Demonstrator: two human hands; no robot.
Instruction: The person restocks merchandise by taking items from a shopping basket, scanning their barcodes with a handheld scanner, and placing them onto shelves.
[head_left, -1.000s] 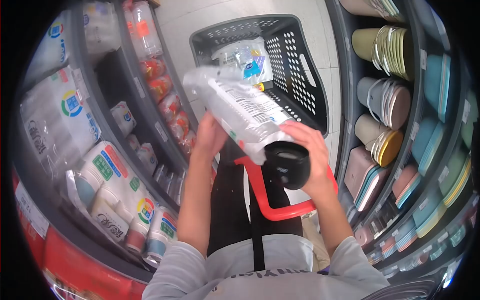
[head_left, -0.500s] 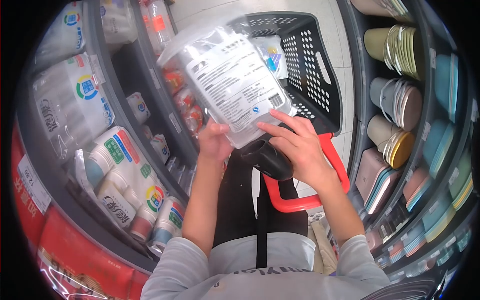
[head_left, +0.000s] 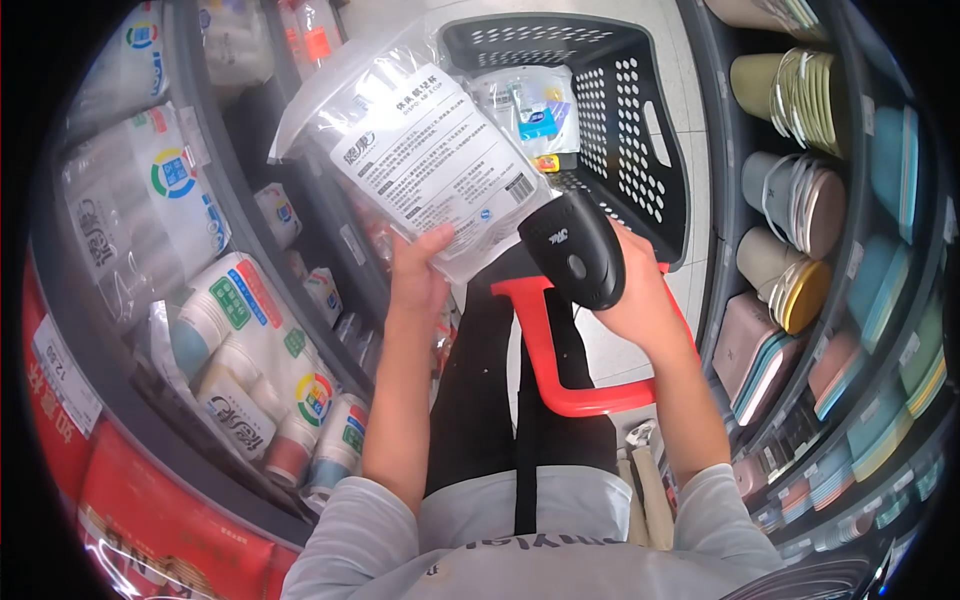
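My left hand (head_left: 420,265) grips the lower left corner of a clear bag of disposable plastic cups (head_left: 425,160), thumb on its front. The bag's white printed label faces me, with a barcode near the lower right corner. In my right hand (head_left: 640,300) is a black handheld barcode scanner (head_left: 575,250), its head close to the barcode corner. Most of my right fingers are hidden behind the scanner. Behind the bag stands a black shopping basket (head_left: 625,130) with a red handle (head_left: 590,400); a white package (head_left: 525,110) lies inside it.
On the left, grey shelves hold bagged paper cups (head_left: 260,360) and other plastic-wrapped packs (head_left: 150,210); red packages (head_left: 160,500) sit below. Shelves on the right carry stacked buckets (head_left: 790,100) and colored bins (head_left: 760,350). Tiled floor (head_left: 690,60) shows around the basket.
My right hand has come away from the bag and turned the scanner up toward the barcode. The bag has shifted slightly left and down, showing more of the basket's contents.
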